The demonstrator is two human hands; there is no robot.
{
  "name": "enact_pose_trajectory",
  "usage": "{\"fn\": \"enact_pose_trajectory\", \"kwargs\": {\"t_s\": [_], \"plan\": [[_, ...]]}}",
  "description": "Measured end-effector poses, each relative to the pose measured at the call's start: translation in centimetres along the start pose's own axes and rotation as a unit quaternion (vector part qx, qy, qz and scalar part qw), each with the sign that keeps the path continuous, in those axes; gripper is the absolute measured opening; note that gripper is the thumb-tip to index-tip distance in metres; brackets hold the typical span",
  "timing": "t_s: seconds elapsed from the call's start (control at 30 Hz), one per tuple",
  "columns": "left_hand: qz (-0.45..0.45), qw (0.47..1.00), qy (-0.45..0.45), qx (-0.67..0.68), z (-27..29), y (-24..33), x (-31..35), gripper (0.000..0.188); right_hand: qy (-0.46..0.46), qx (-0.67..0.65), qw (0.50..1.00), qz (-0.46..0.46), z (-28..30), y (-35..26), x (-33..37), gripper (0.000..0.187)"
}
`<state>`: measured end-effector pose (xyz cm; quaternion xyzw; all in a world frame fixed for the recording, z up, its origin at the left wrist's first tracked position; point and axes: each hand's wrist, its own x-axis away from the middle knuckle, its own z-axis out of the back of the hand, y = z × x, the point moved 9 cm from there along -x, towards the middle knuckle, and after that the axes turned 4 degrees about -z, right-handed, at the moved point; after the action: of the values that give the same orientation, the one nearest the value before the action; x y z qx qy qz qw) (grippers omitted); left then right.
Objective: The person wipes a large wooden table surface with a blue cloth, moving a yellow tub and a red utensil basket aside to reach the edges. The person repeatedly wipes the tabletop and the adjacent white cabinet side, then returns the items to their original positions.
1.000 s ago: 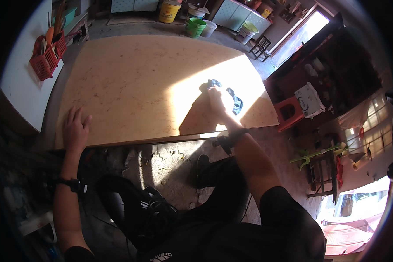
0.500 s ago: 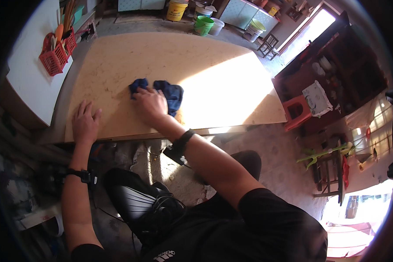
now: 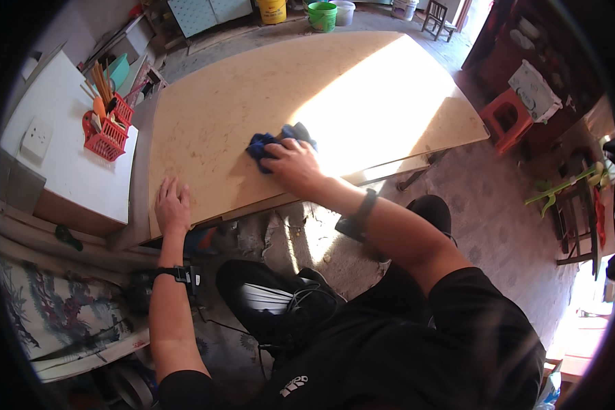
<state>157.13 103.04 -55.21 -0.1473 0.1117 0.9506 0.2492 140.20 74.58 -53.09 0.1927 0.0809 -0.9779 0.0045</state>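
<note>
A dark blue cloth [image 3: 260, 152] lies bunched on the pale wooden tabletop [image 3: 219, 102], close to the edge of the sunlit patch. My right hand [image 3: 296, 166] presses down on it with bent fingers gripping the fabric, and part of the cloth is hidden beneath the palm. At the table's near left corner, my left hand [image 3: 173, 205] rests palm down with its fingers stretched out, holding nothing. Dark bands with small devices circle both of my wrists.
Red plastic baskets [image 3: 106, 141] with chopsticks and utensils stand on a white cabinet [image 3: 68, 123] at left. Beyond the table are a green bucket [image 3: 321, 17] and a yellow bucket [image 3: 272, 9]. A red stool [image 3: 507, 117] stands right of the table.
My view has turned left, so the scene sits further right. The cloth, spread wider before, is now gathered more tightly under my right hand. My left hand stays at the table's corner.
</note>
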Motion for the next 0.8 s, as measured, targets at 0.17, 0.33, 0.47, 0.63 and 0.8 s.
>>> {"fn": "enact_pose_trajectory", "kwargs": {"t_s": [0.17,0.33,0.47,0.63,0.8], "plan": [[-0.002,1.0,-0.008,0.005,-0.2,-0.2,-0.1,0.05,0.075,-0.04,0.996,-0.006,0.8,10.6,3.4,0.022],[0.001,0.999,-0.017,0.028,-0.2,-0.2,0.0,0.049,0.084,0.023,0.989,-0.12,6.8,23.7,10.4,0.028],[-0.007,1.0,-0.016,0.015,-0.2,-0.2,-0.1,0.049,0.055,0.158,0.971,-0.173,12.5,31.6,15.8,0.032],[-0.01,1.0,-0.021,0.002,-0.4,-0.4,-0.2,0.048,0.04,0.175,0.918,-0.353,17.8,43.0,22.9,0.035],[-0.024,1.0,-0.014,0.002,-0.6,-0.3,-0.3,0.05,0.026,0.195,0.9,-0.389,19.6,49.9,25.9,0.033]]}}
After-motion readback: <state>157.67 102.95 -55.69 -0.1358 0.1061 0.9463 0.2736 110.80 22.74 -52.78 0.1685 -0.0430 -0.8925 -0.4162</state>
